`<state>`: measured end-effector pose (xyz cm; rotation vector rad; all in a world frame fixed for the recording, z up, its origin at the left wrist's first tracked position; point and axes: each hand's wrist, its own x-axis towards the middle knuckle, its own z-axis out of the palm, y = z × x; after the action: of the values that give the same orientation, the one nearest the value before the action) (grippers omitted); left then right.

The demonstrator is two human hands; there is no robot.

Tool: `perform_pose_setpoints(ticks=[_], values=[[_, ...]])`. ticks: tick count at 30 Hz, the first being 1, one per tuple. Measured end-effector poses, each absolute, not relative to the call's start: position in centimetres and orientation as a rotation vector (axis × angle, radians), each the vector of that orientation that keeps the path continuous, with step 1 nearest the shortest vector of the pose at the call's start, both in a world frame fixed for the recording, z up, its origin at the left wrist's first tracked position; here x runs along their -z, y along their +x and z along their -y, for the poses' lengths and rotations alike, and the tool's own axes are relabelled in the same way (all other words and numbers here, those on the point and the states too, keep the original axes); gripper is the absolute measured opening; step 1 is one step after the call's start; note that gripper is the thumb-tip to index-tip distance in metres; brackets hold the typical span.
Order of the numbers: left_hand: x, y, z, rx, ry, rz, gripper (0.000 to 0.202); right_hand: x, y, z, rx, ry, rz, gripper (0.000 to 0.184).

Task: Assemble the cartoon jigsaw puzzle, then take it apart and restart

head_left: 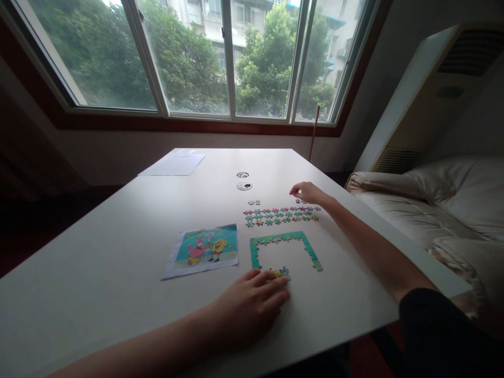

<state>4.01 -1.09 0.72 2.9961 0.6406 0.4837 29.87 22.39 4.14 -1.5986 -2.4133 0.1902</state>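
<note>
My left hand [258, 302] lies with its fingers stretched over the lower left part of a jigsaw puzzle border [277, 237]. The fingertips touch joined pieces [281, 273] of the bottom edge; the corner under them is hidden. The border is green and teal, and a gap shows in its bottom edge on the right. My right hand [305, 191] is beyond the rows of loose puzzle pieces [281, 215], its fingers bent and drawn together. Whatever they hold, if anything, is too small to make out. A few pieces lie just beneath this hand, partly covered by it.
A printed cartoon picture [208, 244] lies left of the border. Two loose pieces [254, 202] sit above the rows, and two small round objects [244, 186] farther back. Paper sheets [173, 163] rest at the white table's [118, 252] far left. A sofa [409, 205] stands to the right.
</note>
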Motion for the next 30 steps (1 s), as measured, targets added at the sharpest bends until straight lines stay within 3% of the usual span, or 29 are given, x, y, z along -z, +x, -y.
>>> perform_pose_setpoints(ticks=[6, 14, 21, 30], values=[[-0.9, 4.0, 1.2, -0.467, 2.991, -0.641, 0.027, -4.3, 35.3, -23.6, -0.327, -1.764, 2.416, 0.023], [-0.8, 4.1, 1.1, -0.428, 3.004, -0.653, 0.027, -3.1, 36.1, -24.1, -0.534, -1.75, 2.398, 0.037], [-0.9, 3.9, 1.2, -0.409, 3.013, -0.651, 0.027, -2.3, 35.8, -24.1, -0.535, -1.787, 2.326, 0.029], [-0.7, 4.0, 1.2, -0.439, 3.012, -0.644, 0.027, -4.4, 32.2, -20.4, -0.503, -1.436, 2.333, 0.028]])
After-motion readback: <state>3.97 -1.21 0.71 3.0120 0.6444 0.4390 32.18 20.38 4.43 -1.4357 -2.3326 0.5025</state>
